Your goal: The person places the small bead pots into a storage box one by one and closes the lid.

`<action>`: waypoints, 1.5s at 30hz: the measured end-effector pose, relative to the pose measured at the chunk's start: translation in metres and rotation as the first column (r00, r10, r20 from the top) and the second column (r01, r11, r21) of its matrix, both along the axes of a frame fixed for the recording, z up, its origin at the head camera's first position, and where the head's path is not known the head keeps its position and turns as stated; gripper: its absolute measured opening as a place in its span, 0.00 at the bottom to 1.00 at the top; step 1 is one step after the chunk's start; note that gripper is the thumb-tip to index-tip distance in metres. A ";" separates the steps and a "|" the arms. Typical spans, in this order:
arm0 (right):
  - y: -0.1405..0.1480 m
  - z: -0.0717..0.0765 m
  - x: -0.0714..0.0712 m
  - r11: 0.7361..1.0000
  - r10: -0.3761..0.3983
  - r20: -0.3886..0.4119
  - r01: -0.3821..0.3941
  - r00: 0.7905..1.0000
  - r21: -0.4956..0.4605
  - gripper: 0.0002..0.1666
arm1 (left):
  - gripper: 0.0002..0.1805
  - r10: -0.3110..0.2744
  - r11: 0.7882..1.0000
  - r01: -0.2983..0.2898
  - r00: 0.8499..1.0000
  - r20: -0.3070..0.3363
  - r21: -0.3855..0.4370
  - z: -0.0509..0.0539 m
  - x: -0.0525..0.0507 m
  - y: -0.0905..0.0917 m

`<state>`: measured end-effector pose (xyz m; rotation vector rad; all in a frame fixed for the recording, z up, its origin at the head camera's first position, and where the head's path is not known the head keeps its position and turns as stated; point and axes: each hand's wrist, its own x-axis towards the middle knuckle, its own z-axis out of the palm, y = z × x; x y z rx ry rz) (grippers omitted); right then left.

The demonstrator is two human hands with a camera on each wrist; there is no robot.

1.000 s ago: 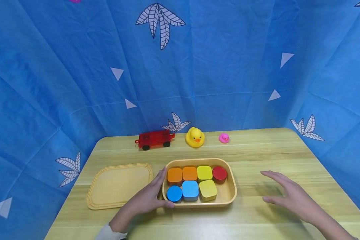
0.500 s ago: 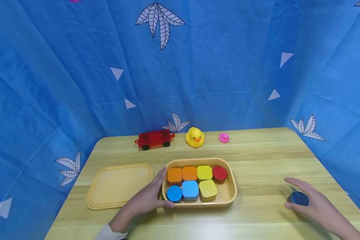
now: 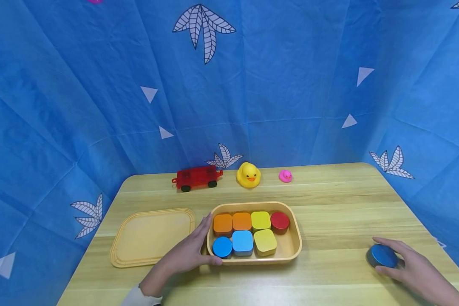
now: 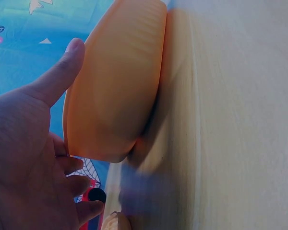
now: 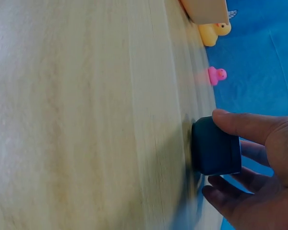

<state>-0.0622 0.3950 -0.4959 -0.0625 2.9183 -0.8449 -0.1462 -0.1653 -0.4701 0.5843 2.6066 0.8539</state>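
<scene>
My left hand point(image 3: 189, 250) rests against the left end of a tan tub point(image 3: 296, 231), thumb on its front edge and fingers along the side; the left wrist view shows the tub's outer wall point(image 4: 120, 81) beside the thumb. Several blocks stand inside the tub: two orange, two yellow, a red round one point(image 3: 280, 222), a light blue one and a blue round one point(image 3: 222, 246). On the table's right side, my right hand point(image 3: 417, 267) holds a dark blue round block point(image 3: 382, 256) between thumb and fingers. In the right wrist view the thumb lies over the block's edge point(image 5: 216, 148).
A flat tan lid point(image 3: 153, 238) lies left of the tub. Along the back stand a red wheeled cart point(image 3: 196, 177), a yellow duck point(image 3: 248, 175) and a small pink duck point(image 3: 285, 176). Blue cloth point(image 3: 290, 85) hangs behind the wooden table point(image 3: 329, 191).
My right hand has moved right and toward the near edge, and the dark blue block, hidden at first, now shows between its fingers. The left hand and the tub have stayed in place.
</scene>
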 end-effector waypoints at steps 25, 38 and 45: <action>-0.034 0.029 -0.014 0.997 0.028 -0.059 -0.031 0.998 -0.064 0.44 | 0.68 -0.006 1.000 0.006 1.000 -0.006 0.005 -0.002 0.000 -0.001; -0.079 0.048 -0.026 0.979 0.116 -0.194 -0.145 0.974 -0.144 0.41 | 0.67 0.003 1.000 -0.003 1.000 0.002 0.001 -0.002 0.001 -0.001; -0.106 0.061 -0.036 0.968 0.149 -0.232 -0.190 0.961 -0.167 0.40 | 0.67 -0.005 1.000 0.005 1.000 0.001 0.005 -0.002 0.000 -0.001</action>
